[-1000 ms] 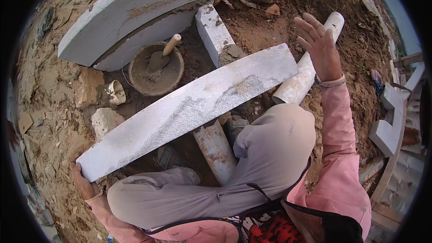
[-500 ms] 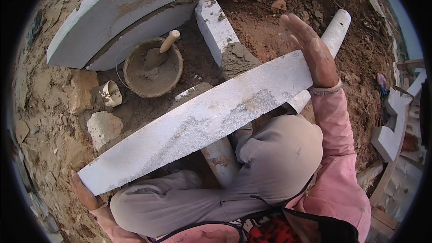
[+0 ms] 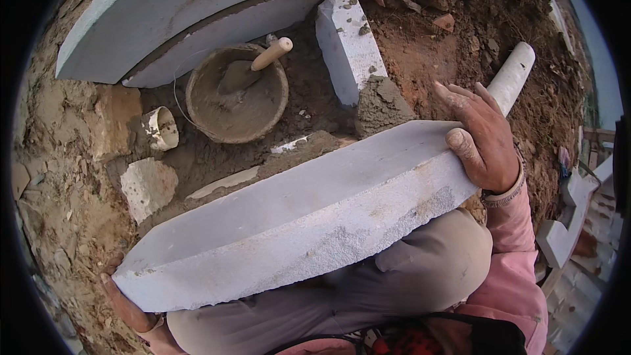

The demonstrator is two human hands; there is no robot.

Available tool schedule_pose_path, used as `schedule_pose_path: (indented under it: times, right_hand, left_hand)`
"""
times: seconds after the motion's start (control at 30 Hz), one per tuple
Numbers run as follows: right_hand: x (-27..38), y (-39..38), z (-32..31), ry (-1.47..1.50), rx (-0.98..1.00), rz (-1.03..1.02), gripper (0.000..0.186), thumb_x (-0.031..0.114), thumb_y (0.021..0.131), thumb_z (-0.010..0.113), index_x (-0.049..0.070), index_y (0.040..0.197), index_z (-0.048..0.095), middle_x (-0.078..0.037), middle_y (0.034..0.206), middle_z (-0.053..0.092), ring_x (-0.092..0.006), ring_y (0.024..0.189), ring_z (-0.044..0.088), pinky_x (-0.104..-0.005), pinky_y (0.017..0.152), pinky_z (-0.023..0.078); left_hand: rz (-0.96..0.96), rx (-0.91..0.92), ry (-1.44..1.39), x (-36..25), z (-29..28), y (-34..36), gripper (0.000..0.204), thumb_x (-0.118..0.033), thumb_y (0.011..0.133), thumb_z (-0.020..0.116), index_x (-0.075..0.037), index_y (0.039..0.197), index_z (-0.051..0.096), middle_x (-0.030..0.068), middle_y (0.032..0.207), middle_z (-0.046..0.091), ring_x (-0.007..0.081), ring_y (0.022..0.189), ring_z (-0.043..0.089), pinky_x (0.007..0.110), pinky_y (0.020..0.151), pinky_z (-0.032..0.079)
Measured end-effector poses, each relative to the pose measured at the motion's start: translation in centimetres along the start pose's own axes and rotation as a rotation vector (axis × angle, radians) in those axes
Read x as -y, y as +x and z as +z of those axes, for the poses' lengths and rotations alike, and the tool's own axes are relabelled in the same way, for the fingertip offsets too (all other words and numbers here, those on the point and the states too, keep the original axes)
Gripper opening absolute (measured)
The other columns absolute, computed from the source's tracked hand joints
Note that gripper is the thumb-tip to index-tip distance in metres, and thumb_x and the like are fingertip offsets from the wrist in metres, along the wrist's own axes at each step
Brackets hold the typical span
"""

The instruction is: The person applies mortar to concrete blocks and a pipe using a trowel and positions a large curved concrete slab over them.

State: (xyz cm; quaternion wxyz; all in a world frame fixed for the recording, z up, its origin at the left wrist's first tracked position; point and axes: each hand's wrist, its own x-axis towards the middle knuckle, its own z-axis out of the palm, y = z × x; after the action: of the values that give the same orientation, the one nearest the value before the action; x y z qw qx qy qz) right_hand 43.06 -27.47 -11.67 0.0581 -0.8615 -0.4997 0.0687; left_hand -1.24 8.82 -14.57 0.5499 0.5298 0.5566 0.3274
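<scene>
A long pale stone slab [image 3: 289, 217] lies slantwise across my lap, its smooth top face and rough front edge both showing. My left hand [image 3: 128, 299] grips its lower left end, with part of the fingers hidden beneath and behind it. At the upper right end, my right hand [image 3: 483, 138] presses on the corner, thumb on the top edge and the other fingers stretched past the end. Beyond the slab stands a bucket [image 3: 284, 102] of wet grey mortar. A trowel with a wooden handle [image 3: 271, 54] rests in it.
A curved pale slab wall [image 3: 171, 20] rises at the far left. Next to it stands an upright block [image 3: 347, 46] with a mortar heap [image 3: 382, 106] at its foot. A small dirty cup [image 3: 160, 129] and a broken stone [image 3: 148, 187] lie left; a white pipe [image 3: 514, 75] lies right.
The slab has tipped toward me, so its smooth top face now shows. Its right end has come lower, and my right hand has moved down with it, thumb now over the edge.
</scene>
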Motion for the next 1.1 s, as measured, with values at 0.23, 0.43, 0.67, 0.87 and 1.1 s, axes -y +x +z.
schedule_pose_path:
  times: [0.23, 0.43, 0.67, 0.87, 1.1]
  right_hand:
    - [0.4, 0.2, -0.7, 0.129, 0.07, 0.024, 0.056, 0.043, 0.092, 0.044, -0.002, 0.124, 0.056, -0.02, 0.114, 0.062, -0.0389, 0.104, 0.059, -0.05, 0.1, 0.037]
    - [1.4, 0.2, -0.1, 0.168, 0.021, 0.041, 0.048, 0.036, 0.094, 0.047, -0.002, 0.122, 0.058, -0.022, 0.11, 0.063, -0.0384, 0.101, 0.06, -0.0422, 0.092, 0.043]
    - [0.0, -0.3, -0.1, 0.243, -0.078, 0.056, 0.042, 0.033, 0.097, 0.047, 0.003, 0.124, 0.059, -0.02, 0.117, 0.062, -0.0357, 0.108, 0.059, -0.0393, 0.093, 0.044]
    - [0.8, -0.3, 1.1, 0.2, -0.034, 0.085, 0.048, 0.043, 0.097, 0.041, 0.007, 0.123, 0.059, -0.019, 0.118, 0.062, -0.0363, 0.109, 0.058, -0.0407, 0.092, 0.044]
    - [1.3, -0.9, -0.2, 0.175, -0.031, 0.117, 0.051, 0.047, 0.096, 0.039, 0.007, 0.122, 0.059, -0.02, 0.111, 0.064, -0.0383, 0.105, 0.059, -0.0427, 0.089, 0.046]
  left_hand:
    - [0.087, 0.053, -0.095, -0.1, 1.5, -1.1, 0.03, -0.028, 0.102, 0.033, -0.002, 0.102, 0.048, 0.0164, 0.108, 0.053, 0.0273, 0.107, 0.051, 0.045, 0.097, 0.039]
    - [0.17, 0.001, 0.047, 0.2, 1.0, -1.2, 0.031, -0.027, 0.101, 0.037, 0.001, 0.098, 0.051, 0.0179, 0.101, 0.057, 0.0263, 0.099, 0.055, 0.042, 0.093, 0.043]
    - [0.352, 0.049, 0.58, -1.7, -0.4, 1.3, 0.038, -0.028, 0.101, 0.04, 0.003, 0.113, 0.057, 0.0152, 0.099, 0.063, 0.0224, 0.092, 0.059, 0.033, 0.084, 0.045]
    - [1.035, -0.146, 0.955, -13.2, 0.9, -4.3, 0.071, -0.066, 0.093, 0.024, -0.021, 0.145, 0.037, 0.0133, 0.153, 0.026, 0.0354, 0.143, 0.018, 0.063, 0.11, 0.004]
    - [1.195, -0.103, 1.211, -13.1, 4.5, -4.0, 0.075, -0.073, 0.089, 0.017, -0.028, 0.147, 0.033, 0.0067, 0.155, 0.023, 0.0342, 0.144, 0.016, 0.065, 0.11, 0.002]
